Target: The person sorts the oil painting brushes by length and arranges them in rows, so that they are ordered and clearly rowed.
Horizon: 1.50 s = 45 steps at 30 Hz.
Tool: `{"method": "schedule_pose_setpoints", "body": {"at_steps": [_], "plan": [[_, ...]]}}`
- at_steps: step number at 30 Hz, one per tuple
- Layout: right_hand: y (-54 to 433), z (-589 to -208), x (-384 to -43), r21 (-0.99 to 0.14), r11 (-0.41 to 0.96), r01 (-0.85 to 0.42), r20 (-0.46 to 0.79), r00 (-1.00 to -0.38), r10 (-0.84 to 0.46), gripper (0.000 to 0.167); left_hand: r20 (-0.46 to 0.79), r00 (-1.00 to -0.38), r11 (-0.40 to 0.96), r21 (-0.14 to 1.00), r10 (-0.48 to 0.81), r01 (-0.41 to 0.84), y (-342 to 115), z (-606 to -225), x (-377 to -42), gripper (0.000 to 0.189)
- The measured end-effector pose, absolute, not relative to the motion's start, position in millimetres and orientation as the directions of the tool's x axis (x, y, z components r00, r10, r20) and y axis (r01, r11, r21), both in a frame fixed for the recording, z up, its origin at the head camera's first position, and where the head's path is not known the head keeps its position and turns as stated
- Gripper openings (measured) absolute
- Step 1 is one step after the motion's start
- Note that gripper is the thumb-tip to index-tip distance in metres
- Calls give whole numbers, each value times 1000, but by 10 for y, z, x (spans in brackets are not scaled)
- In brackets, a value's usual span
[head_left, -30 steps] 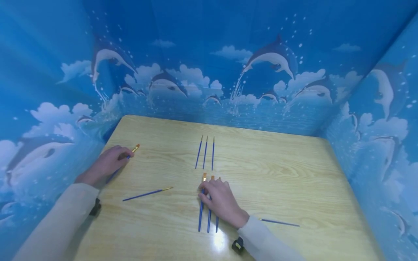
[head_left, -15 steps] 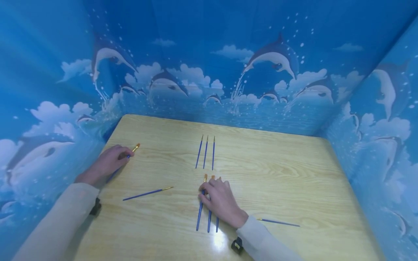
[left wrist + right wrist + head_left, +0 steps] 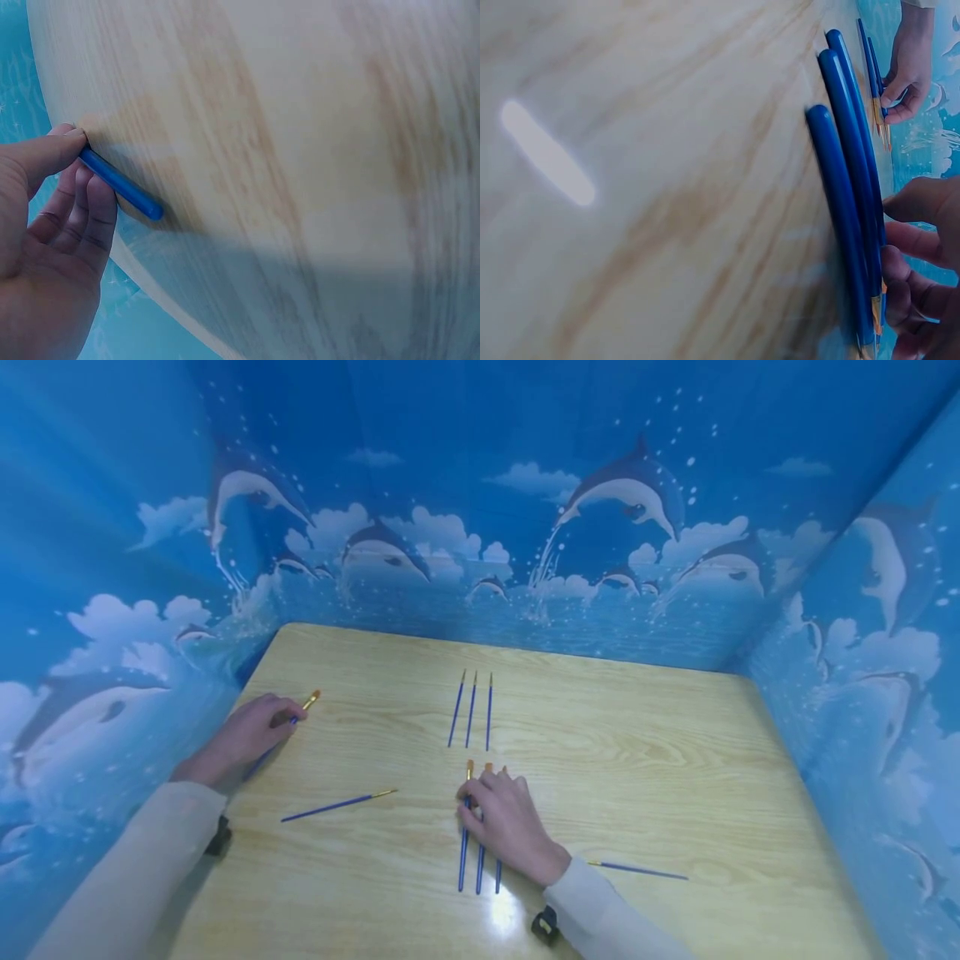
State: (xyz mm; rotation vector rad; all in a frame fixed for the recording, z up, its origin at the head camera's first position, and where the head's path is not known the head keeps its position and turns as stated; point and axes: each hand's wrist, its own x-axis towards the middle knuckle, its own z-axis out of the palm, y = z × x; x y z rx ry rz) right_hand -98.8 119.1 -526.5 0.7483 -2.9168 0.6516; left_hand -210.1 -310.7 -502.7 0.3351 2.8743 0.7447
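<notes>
At the left side of the table, my left hand (image 3: pixel 251 731) pinches a flat paintbrush (image 3: pixel 312 699) with a blue handle and orange bristles. The handle's rounded end (image 3: pixel 139 199) sticks out past the thumb in the left wrist view. My right hand (image 3: pixel 513 822) is over three larger paintbrushes lying side by side, bristles pointing away. Its thumb and index finger pinch the leftmost paintbrush (image 3: pixel 462 860). The middle brush (image 3: pixel 480 868) and the right brush (image 3: pixel 498 877) run under the hand, which hides part of them. Their blue handles (image 3: pixel 847 210) fill the right wrist view's right side.
Beyond the right hand, three thin paintbrushes (image 3: pixel 470 714) lie in a row. One thin brush (image 3: pixel 337 806) lies slanted between the hands, another (image 3: pixel 643 870) right of the right forearm. Blue dolphin-print curtains (image 3: pixel 480 510) surround the wooden table (image 3: pixel 637 752).
The leftmost paintbrush under my right hand swung its handle end slightly left, then back right, and is now closer to parallel with its neighbours. The left hand has stayed put.
</notes>
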Motion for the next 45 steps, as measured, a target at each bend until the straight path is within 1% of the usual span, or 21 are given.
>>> {"method": "schedule_pose_setpoints", "body": {"at_steps": [8,19,25,30,37,45], "plan": [[1189,-5256,-973,-391,782,-485,180,-874,-452,18,-105,-963,852,497,249,166,-3102,-5021,-2111,23],[1221,-5221,-958,-405,770,-493,195,-869,-454,19,-60,-961,844,494,271,208,-3111,-5026,-2104,21],[1215,-5218,-951,-393,767,-508,178,-860,-478,23,-80,-965,851,493,251,181,-3112,-5037,-2101,22],[1213,-5248,-938,-369,783,-501,153,-863,-481,21,-96,-963,851,497,251,173,-3112,-5057,-2111,23],[1222,-5260,-937,-370,785,-497,162,-866,-472,19,-114,-968,858,494,226,142,-3083,-5024,-2104,23],[1237,-5264,-924,-383,767,-515,190,-856,-480,20,-119,-968,857,496,223,136,-3084,-5017,-2095,24]]}}
